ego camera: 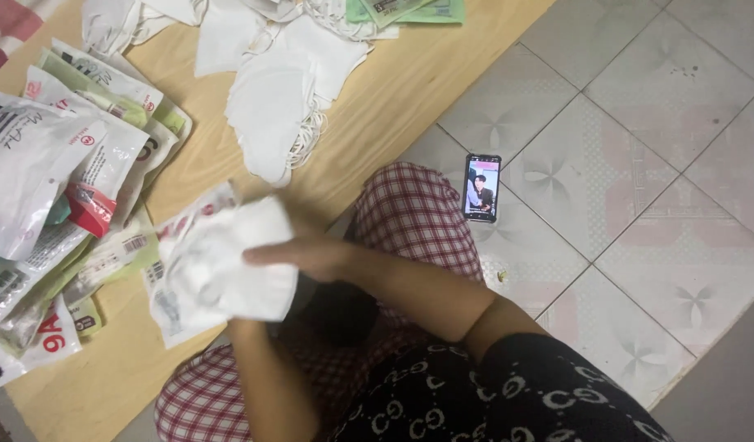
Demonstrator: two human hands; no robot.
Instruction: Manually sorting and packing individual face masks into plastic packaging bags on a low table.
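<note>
My right hand [299, 254] pinches a white face mask [238, 262] against its clear printed packet [176, 303], my left hand hidden underneath, grip unseen, more packets [58, 180] just beyond.

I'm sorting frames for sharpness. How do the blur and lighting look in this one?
Head view: the white mask and the right hand on it are smeared by motion blur; the left hand is hidden behind the mask. The phone and floor tiles look sharper. Light is soft and even, with slight glare on the packets at left.
</note>
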